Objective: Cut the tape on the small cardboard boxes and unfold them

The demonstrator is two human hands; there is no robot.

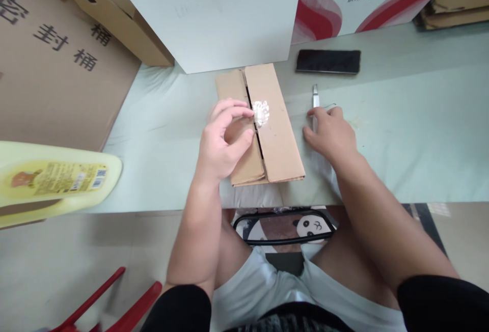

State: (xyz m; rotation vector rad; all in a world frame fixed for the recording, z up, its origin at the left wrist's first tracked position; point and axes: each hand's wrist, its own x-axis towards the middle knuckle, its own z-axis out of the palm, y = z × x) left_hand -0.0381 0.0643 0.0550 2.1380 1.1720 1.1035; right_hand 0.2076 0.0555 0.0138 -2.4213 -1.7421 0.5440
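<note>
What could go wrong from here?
The right hand is at the utility knife, near its tip: possible cut, if the blade is out (unclear).
The left hand is over the cardboard box: a knife slipping there could catch it.
The smartphone lies just beyond the tip and might get scratched.

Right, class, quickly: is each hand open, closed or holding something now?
Left hand: open, thumb and fingers apart, over the cardboard box.
Right hand: fingers at the utility knife; whether it grips cannot be told.
</note>
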